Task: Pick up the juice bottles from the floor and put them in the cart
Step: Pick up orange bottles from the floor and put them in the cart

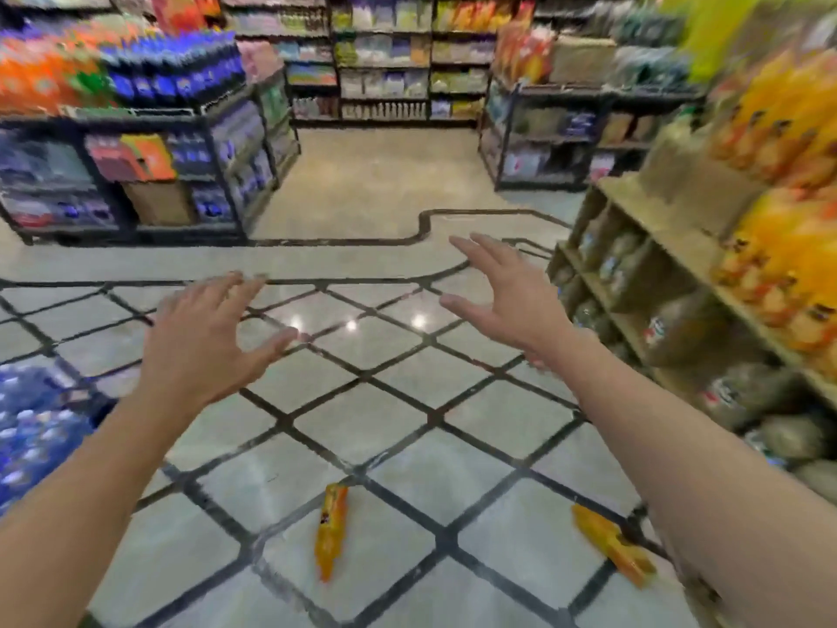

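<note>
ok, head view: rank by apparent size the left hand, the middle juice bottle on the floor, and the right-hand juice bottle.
1. left hand, largest, though nearer the camera.
2-3. middle juice bottle and right juice bottle look alike; the right one is partly hidden by the forearm, so unranked.

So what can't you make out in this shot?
Head view:
- No cart shows anywhere in the frame.
- Right juice bottle: its far end is hidden behind the right forearm.
- Middle juice bottle: label too blurred to read.
- Shelves at right: products smeared by motion blur.
- Left hand and right hand: open, empty.
</note>
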The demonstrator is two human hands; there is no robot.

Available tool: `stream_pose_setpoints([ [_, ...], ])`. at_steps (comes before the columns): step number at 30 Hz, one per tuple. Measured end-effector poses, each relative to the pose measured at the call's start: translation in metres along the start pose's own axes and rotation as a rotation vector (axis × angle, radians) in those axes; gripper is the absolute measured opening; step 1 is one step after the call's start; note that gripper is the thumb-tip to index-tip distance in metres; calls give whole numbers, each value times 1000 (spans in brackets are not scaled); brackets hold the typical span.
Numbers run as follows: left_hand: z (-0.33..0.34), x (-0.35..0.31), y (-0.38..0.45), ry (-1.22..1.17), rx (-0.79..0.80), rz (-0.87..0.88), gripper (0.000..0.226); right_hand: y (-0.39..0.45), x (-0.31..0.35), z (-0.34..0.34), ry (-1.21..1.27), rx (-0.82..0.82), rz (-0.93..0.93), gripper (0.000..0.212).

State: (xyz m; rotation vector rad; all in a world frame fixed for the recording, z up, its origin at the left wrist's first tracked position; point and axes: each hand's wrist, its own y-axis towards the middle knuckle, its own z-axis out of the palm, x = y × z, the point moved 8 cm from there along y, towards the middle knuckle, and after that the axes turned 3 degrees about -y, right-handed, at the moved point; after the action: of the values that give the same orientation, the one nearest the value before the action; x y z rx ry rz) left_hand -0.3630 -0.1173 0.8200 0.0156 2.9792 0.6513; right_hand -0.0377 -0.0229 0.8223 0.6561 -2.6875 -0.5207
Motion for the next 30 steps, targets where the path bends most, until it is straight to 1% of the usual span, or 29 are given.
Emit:
stream_pose_setpoints([
  [3,46,-71,60,17,33,72,87,-18,-113,-16,-119,55,142,85],
  [7,109,-142,109,67,102,153,87,-48,-215,-19,-204,134,239,86],
  [9,142,-166,124,75,149,189,86,-64,-257,-13,-222,152,308,84],
  [12,192,-190,138,60,205,226,84,-88,-312,2,-244,198,411,89],
  [15,248,-210,145,3,281,223,83,-116,-358,32,-246,246,498,87],
  [18,319,-230,140,-33,365,214,84,-149,-392,69,-231,237,594,84],
  [21,397,-240,119,-58,458,208,84,-188,-422,126,-212,280,683,85],
  [23,458,-238,101,-61,493,191,83,-224,-448,181,-202,337,731,87],
  [25,527,-228,77,-69,527,136,82,-265,-475,247,-193,397,768,87],
  [28,635,-204,33,-115,530,85,82,-326,-520,357,-186,474,826,88],
  [29,665,-193,19,-103,541,42,83,-350,-537,395,-177,504,854,90],
  [30,725,-170,-10,-152,603,16,84,-374,-556,434,-166,533,882,93],
])
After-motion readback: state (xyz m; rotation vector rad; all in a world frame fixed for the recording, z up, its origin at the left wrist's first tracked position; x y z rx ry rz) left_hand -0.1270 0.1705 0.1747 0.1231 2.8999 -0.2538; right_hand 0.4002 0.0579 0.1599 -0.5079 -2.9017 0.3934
